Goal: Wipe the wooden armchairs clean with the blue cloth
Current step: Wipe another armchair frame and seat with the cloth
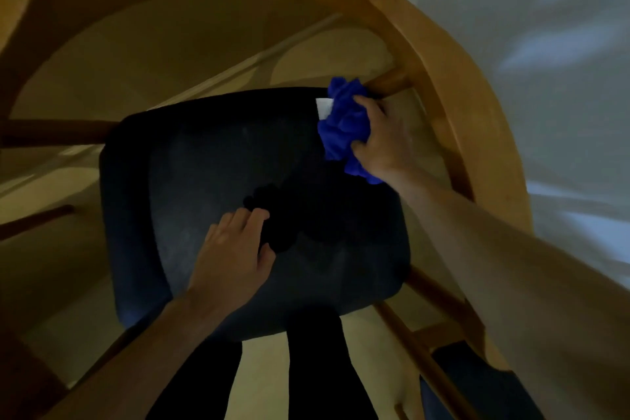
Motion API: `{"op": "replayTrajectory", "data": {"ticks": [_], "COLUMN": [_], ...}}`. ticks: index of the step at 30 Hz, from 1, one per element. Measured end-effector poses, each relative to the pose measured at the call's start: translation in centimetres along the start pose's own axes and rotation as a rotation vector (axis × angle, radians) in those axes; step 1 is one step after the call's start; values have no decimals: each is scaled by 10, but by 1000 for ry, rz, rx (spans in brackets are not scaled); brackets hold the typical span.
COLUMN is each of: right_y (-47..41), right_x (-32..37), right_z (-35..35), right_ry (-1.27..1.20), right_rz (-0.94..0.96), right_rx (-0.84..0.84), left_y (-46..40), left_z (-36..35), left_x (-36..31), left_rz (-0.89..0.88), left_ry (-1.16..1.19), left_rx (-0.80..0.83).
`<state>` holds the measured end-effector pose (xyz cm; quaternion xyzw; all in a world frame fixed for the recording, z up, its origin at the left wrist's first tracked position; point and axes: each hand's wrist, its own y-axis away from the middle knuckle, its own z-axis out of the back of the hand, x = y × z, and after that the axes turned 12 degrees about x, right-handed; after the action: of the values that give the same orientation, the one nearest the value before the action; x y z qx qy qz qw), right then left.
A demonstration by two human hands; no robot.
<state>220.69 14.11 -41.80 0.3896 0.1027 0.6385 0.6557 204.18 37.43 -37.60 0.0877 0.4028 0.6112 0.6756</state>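
I look down on a wooden armchair with a curved arm [460,85] and a dark padded seat [191,181]. My right hand [381,143] grips the bunched blue cloth [341,126] at the seat's back right corner. The cloth is pressed against a round wooden rail [392,82] that joins the arm's frame. My left hand [231,256] rests on the middle of the seat, fingers slightly bent. A black lumpy patch [293,222] lies just past its fingertips; I cannot tell whether it is a shadow or an object.
A pale floor [85,266] shows under and around the chair. Another chair's wooden frame and dark seat [477,385] stand at the lower right. A white surface [545,44] fills the right side. My dark-clad legs [306,368] stand against the seat's front edge.
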Motion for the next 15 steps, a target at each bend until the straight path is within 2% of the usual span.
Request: {"op": "replayTrajectory", "data": {"ticks": [3, 6, 9, 12, 13, 15], "right_y": [-10, 32, 86, 111, 107, 84], "right_x": [8, 10, 19, 33, 39, 51], "right_z": [-12, -46, -90, -116, -113, -94], "right_ry": [65, 232, 257, 143, 57, -103], "right_rz": [-111, 26, 172, 244, 215, 143], "right_rx": [23, 22, 149, 302, 284, 113], "left_y": [11, 20, 33, 52, 58, 69], "left_z": [-2, -4, -7, -10, -11, -12], "left_x": [12, 26, 42, 64, 73, 92], "left_rz": [56, 111, 196, 344, 388, 458], "left_ry": [61, 131, 216, 310, 328, 381], "left_rx": [-17, -46, -48, -97, -115, -171]}}
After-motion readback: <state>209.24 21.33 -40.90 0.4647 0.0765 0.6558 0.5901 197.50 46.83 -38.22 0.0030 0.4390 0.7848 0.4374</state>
